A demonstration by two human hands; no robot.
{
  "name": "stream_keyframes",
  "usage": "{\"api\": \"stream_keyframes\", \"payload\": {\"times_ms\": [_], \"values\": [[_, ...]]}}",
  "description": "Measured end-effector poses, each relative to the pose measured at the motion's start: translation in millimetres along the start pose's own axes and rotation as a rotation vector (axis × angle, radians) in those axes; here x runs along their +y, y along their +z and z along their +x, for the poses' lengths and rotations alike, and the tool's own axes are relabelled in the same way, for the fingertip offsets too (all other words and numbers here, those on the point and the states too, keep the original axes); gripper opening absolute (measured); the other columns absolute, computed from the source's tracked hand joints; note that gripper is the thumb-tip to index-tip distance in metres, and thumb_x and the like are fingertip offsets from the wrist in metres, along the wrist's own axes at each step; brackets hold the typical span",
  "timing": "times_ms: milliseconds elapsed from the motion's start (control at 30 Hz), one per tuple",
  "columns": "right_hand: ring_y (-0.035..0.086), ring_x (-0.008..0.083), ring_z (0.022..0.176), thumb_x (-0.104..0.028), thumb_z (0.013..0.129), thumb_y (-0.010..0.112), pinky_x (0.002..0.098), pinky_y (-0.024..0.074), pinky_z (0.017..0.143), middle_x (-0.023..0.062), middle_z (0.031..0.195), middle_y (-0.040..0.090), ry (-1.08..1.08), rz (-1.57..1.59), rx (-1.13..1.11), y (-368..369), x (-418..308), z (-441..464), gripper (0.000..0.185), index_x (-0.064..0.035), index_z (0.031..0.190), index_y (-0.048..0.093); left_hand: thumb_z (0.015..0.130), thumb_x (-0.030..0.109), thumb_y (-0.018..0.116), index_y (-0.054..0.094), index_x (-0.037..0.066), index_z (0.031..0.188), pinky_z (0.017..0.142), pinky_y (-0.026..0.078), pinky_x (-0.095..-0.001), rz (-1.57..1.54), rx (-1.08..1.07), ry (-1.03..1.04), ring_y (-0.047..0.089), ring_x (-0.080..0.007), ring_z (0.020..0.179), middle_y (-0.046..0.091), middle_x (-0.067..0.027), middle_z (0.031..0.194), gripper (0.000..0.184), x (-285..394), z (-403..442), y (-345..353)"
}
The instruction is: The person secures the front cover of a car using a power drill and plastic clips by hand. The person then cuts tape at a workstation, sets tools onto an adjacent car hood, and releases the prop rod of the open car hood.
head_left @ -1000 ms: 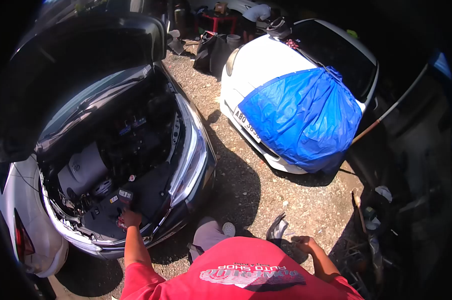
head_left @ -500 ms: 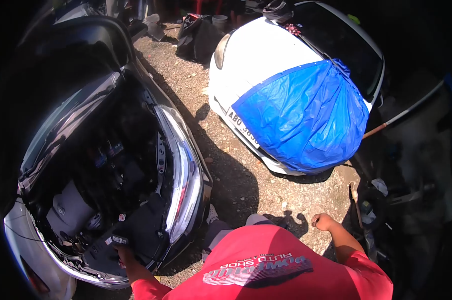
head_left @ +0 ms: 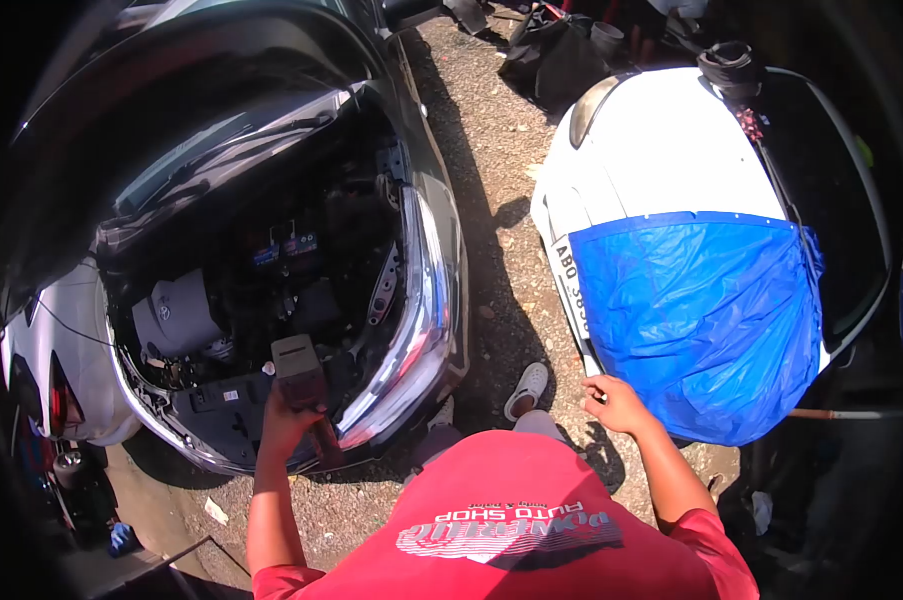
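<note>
My left hand is closed around a cordless power tool, its blocky grey battery end pointing up. The tool's lower part hangs by the front edge of a dark car's open engine bay. Beneath and beyond it are a black plastic cover and a grey engine cover. My right hand is in the air beside the white car, near its blue plastic cover. Its fingers are curled; whatever may be inside them is hidden.
The dark car's raised hood stands at the upper left, its headlight close to my left arm. Gravel ground runs between the two cars. Black bags lie at the back. A pole sticks out at the right.
My left hand has risen with the power tool and turned it, battery end up. My right hand has lifted slightly, still curled. The view has swung left, and a shoe now shows.
</note>
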State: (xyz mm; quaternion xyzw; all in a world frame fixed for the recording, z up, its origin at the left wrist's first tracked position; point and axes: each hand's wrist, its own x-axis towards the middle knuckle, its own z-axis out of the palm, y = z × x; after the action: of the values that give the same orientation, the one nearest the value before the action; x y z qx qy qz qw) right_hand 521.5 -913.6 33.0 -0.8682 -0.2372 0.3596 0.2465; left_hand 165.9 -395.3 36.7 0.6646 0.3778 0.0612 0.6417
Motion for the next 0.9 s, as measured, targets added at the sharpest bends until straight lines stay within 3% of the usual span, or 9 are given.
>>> {"api": "stream_keyframes", "payload": {"times_ms": [167, 300, 367, 433, 500, 567, 667, 733, 900], "values": [[0.052, 0.0379, 0.137, -0.041, 0.078, 0.087, 0.0495, 0.0419, 0.113, 0.0175, 0.142, 0.058, -0.786, -0.032, -0.005, -50, -131, 57, 0.073, -0.0060, 0.136, 0.061, 0.068, 0.008, 0.089, 0.052, 0.005, 0.143, 0.097, 0.054, -0.0344, -0.013, -0.296, 0.216, 0.065, -0.0159, 0.116, 0.065, -0.0080, 0.129, 0.083, 150, 19, 216], [0.058, 0.0339, 0.131, -0.037, 0.081, 0.085, 0.0480, 0.0471, 0.106, 0.0155, 0.136, 0.062, -0.905, -0.126, -0.084, -61, -97, 105, 0.069, -0.0078, 0.138, 0.058, 0.075, 0.017, 0.090, 0.047, 0.002, 0.144, 0.099, 0.052, -0.0343, -0.072, -0.440, 0.457, 0.065, -0.0155, 0.116, 0.066, -0.0132, 0.128, 0.083, 222, 34, 334], [0.065, 0.0267, 0.106, -0.026, 0.085, 0.081, 0.0436, 0.0522, 0.088, 0.0105, 0.115, 0.065, -0.663, 0.347, -0.154, -89, -91, 106, 0.054, -0.0061, 0.130, 0.060, 0.077, 0.022, 0.091, 0.045, 0.003, 0.149, 0.105, 0.050, -0.0358, -0.110, -0.571, 0.327, 0.063, -0.0190, 0.122, 0.064, -0.0135, 0.133, 0.087, 238, 54, 360], [0.069, 0.0195, 0.077, -0.015, 0.088, 0.077, 0.0386, 0.0553, 0.067, 0.0048, 0.089, 0.067, -0.610, 0.469, -0.068, -122, -93, 105, 0.036, -0.0037, 0.118, 0.063, 0.080, 0.022, 0.088, 0.045, 0.003, 0.150, 0.103, 0.053, -0.0397, 0.177, -0.521, 0.545, 0.066, -0.0287, 0.124, 0.065, -0.0201, 0.132, 0.085, 255, 81, 366], [0.067, 0.0165, 0.073, -0.012, 0.087, 0.077, 0.0346, 0.0537, 0.066, 0.0033, 0.081, 0.067, -0.672, 0.122, 0.239, -132, -53, 124, 0.018, -0.0027, 0.099, 0.066, 0.081, 0.024, 0.086, 0.046, 0.003, 0.151, 0.104, 0.052, -0.0442, 0.455, -0.351, 0.454, 0.066, -0.0340, 0.125, 0.069, -0.0244, 0.129, 0.083, 264, 117, 343], [0.066, 0.0156, 0.067, -0.009, 0.083, 0.078, 0.0345, 0.0531, 0.064, 0.0030, 0.075, 0.068, -0.411, 0.334, 0.275, -145, -27, 129, 0.012, -0.0027, 0.084, 0.067, 0.084, 0.025, 0.085, 0.050, 0.001, 0.148, 0.095, 0.056, -0.0384, 0.292, 0.123, 0.244, 0.071, -0.0272, 0.108, 0.072, -0.0191, 0.121, 0.076, 217, 195, 308], [0.061, 0.0130, 0.063, -0.007, 0.081, 0.079, 0.0332, 0.0508, 0.062, 0.0009, 0.068, 0.064, -0.009, 0.399, 0.307, -168, 25, 118, 0.016, -0.0029, 0.075, 0.065, 0.086, 0.048, 0.081, 0.050, 0.004, 0.144, 0.089, 0.054, -0.0382, -0.548, 0.451, -0.347, 0.062, -0.0265, 0.085, 0.061, -0.0063, 0.092, 0.079, 134, 303, 222], [0.059, 0.0126, 0.060, -0.005, 0.081, 0.078, 0.0323, 0.0481, 0.055, 0.0012, 0.068, 0.063, 0.203, 0.420, 0.399, -184, 36, 105, 0.015, -0.0029, 0.076, 0.064, 0.088, 0.055, 0.078, 0.056, 0.006, 0.139, 0.087, 0.055, -0.0431, -0.720, 0.604, -0.374, 0.065, -0.0311, 0.089, 0.066, -0.0091, 0.102, 0.074, 98, 354, 190], [0.059, 0.0145, 0.054, -0.003, 0.082, 0.077, 0.0323, 0.0450, 0.045, 0.0042, 0.067, 0.063, 0.401, 0.518, 0.701, -198, 89, 52, 0.012, -0.0027, 0.084, 0.065, 0.102, 0.055, 0.053, 0.063, 0.014, 0.134, 0.113, 0.042, -0.0569, -1.016, 0.321, -0.300, 0.058, -0.0299, 0.128, 0.064, -0.0096, 0.137, 0.053, 45, 450, 150]]}}
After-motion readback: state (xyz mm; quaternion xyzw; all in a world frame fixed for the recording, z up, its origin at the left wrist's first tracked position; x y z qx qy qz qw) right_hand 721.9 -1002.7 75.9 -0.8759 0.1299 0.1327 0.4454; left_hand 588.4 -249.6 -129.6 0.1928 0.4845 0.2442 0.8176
